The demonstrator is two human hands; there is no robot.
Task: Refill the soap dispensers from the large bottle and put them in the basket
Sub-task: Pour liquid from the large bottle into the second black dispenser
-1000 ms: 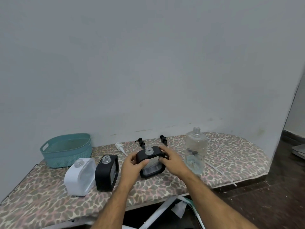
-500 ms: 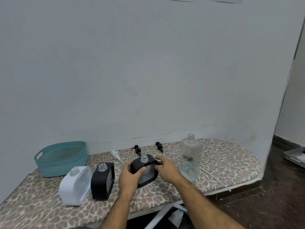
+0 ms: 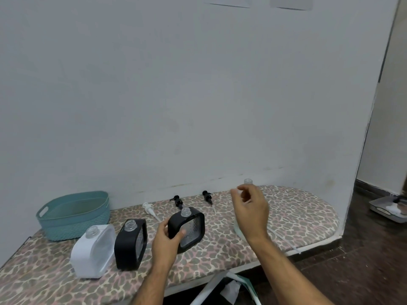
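A black soap dispenser (image 3: pixel 192 227) with an open neck stands on the leopard-print ironing board (image 3: pixel 297 214). My left hand (image 3: pixel 165 243) grips its left side. My right hand (image 3: pixel 251 211) hovers open to the right, in front of the large clear bottle (image 3: pixel 248 182), of which only the neck shows. A second black dispenser (image 3: pixel 131 244) and a white dispenser (image 3: pixel 93 252) stand uncapped at the left. The teal basket (image 3: pixel 72 214) sits empty at the far left by the wall.
Two black pumps (image 3: pixel 178 201) (image 3: pixel 207 196) and a white pump (image 3: pixel 149 209) lie along the wall behind the dispensers. A long clear tube (image 3: pixel 284 238) lies near the board's front right edge. Dark floor and a grey tray (image 3: pixel 387 209) lie to the right.
My right hand has let go of the black dispenser and moved right toward the large bottle. My left hand still holds the dispenser, which now stands on the board.
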